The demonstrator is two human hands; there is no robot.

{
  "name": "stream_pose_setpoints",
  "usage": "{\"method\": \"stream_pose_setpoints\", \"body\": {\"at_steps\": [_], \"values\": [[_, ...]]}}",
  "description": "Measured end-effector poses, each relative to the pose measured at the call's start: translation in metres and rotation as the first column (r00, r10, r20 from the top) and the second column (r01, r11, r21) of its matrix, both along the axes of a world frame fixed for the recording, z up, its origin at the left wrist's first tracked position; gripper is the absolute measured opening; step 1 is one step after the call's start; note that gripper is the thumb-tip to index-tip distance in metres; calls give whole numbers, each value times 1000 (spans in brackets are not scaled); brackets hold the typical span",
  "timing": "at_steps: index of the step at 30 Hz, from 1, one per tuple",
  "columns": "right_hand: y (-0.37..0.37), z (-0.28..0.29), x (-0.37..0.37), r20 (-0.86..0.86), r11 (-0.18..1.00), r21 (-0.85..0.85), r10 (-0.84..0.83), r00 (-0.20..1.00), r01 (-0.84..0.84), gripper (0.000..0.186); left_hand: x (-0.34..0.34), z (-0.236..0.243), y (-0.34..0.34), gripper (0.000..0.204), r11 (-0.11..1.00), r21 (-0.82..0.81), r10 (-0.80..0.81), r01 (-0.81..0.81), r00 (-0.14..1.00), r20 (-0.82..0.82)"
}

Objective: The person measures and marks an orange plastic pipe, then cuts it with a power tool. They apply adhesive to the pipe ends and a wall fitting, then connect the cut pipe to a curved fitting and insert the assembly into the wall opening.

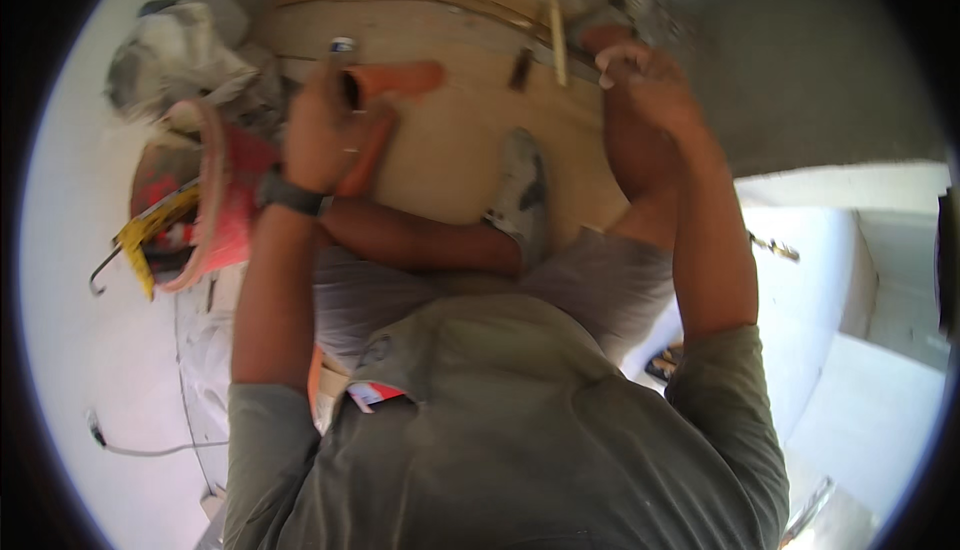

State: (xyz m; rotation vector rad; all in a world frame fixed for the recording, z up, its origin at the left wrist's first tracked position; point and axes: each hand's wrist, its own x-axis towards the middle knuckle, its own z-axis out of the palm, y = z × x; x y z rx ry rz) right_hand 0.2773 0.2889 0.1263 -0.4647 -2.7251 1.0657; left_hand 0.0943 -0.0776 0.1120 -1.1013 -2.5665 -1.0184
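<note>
L hand [321,140], part-curled, at orange pipe [405,79]; R hand [652,88], curled; holds: can't tell. Step: prob. pipe handling; next needs steady pipe.

Orange pipe [405,80], dark mouth [351,91] leftward

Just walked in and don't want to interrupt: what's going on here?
A seated person has the left hand at an orange pipe; blur hides whether it grips it. The right hand, curled, is by the right lower leg. A hammer lies ahead, and a red bucket with a yellow tool sits at left.
</note>
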Motion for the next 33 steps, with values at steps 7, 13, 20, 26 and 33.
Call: {"method": "stream_pose_setpoints", "body": {"at_steps": [7, 13, 20, 26, 33], "values": [[-35, -16, 47, 686, 856, -500, 301, 663, 129, 30, 11, -1, 1, 54, 993, 120, -34, 0, 959, 280], [-46, -47, 45, 474, 991, -8, 124, 872, -137, 37, 21, -11, 6, 50, 994, 103, -65, 33, 942, 329], [-31, -93, 38, 340, 966, 127, 169, 925, -223, 41, 18, 5, -3, 49, 993, 98, -91, 69, 967, 240], [-22, -117, 46, 272, 930, 329, 71, 960, -162, 27, 26, 6, 5, 44, 987, 137, -124, 85, 943, 310], [-56, -123, 56, 696, 937, 247, 6, 718, -248, 17, 19, -2, -2, 37, 989, 93, -120, 111, 987, 104]]}}
